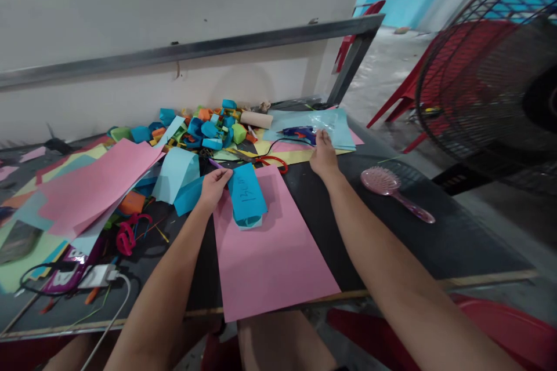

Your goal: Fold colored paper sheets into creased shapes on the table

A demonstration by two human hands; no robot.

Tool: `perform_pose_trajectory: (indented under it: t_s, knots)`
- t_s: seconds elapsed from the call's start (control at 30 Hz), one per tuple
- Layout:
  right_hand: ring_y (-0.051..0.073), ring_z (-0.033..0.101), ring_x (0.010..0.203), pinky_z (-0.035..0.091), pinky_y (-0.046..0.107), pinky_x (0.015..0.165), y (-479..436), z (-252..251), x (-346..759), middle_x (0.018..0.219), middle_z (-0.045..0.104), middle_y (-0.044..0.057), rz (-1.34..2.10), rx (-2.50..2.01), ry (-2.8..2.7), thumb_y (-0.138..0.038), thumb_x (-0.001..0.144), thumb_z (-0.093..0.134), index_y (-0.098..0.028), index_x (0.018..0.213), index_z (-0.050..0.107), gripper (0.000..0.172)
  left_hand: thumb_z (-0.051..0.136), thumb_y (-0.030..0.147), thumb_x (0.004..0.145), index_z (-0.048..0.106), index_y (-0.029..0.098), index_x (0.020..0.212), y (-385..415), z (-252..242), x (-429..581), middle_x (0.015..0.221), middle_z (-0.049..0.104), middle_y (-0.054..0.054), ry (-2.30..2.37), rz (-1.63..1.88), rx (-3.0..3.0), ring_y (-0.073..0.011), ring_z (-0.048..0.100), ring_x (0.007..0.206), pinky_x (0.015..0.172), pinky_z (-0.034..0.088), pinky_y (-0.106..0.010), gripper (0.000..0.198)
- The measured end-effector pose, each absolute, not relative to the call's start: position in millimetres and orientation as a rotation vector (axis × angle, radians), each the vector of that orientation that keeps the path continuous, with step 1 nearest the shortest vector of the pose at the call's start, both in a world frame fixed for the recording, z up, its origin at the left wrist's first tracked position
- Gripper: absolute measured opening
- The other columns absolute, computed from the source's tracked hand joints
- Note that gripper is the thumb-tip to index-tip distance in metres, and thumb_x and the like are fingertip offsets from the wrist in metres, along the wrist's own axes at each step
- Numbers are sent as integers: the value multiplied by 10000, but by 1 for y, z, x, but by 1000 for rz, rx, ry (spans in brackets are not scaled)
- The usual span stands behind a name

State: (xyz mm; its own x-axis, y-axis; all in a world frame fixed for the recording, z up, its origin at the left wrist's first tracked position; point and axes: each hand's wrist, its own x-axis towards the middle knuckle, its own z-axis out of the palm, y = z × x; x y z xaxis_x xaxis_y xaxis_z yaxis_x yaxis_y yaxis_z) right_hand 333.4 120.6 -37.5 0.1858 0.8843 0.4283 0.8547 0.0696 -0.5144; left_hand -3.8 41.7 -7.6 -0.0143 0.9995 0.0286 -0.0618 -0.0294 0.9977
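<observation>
A blue paper strip with "13cm" handwritten on it is pinched at its left edge by my left hand. Under it, a light-blue paper loop shows at the lower end, above a large pink sheet. A purple pen-like tip pokes out beside my left fingers. My right hand reaches across the table, fingers closed at the handle end of a dark blue hot glue gun; its nozzle points left. Clear plastic lies by those fingertips, on light-blue sheets.
Red-handled scissors lie behind the pink sheet. A heap of coloured paper pieces and a cardboard tube sit at the back. Pink sheets and a white plug are left; a hairbrush and fan right.
</observation>
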Motion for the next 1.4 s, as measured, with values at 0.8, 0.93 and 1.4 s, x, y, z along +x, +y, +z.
perform_pose_trajectory:
  t_s: [0.8, 0.93, 1.4]
  knots:
    - [319, 496, 1236, 361, 450, 1081, 100, -16, 317, 1306, 587, 225, -131, -1850, -1548, -144, 848, 467, -34, 1317, 531, 486, 816, 566, 594, 732, 166, 785, 51, -4, -1, 720, 680, -11, 1171, 1293, 1206, -132, 573, 663, 655, 470, -249, 451]
    - [275, 542, 1188, 385, 419, 1069, 95, -9, 304, 1246, 646, 144, -168, -1580, -1728, -198, 895, 441, -141, 1192, 631, 358, 821, 563, 587, 730, 167, 790, 53, -3, 0, 730, 683, -15, 1181, 1300, 1194, -136, 573, 664, 642, 468, -250, 454]
    - [264, 625, 996, 472, 373, 880, 79, -8, 264, 1017, 738, 91, 25, -1293, -2280, -393, 907, 619, -201, 975, 749, 242, 719, 529, 721, 739, 176, 772, 36, -3, -15, 705, 692, -17, 1361, 1142, 1539, -154, 574, 645, 613, 426, -246, 357]
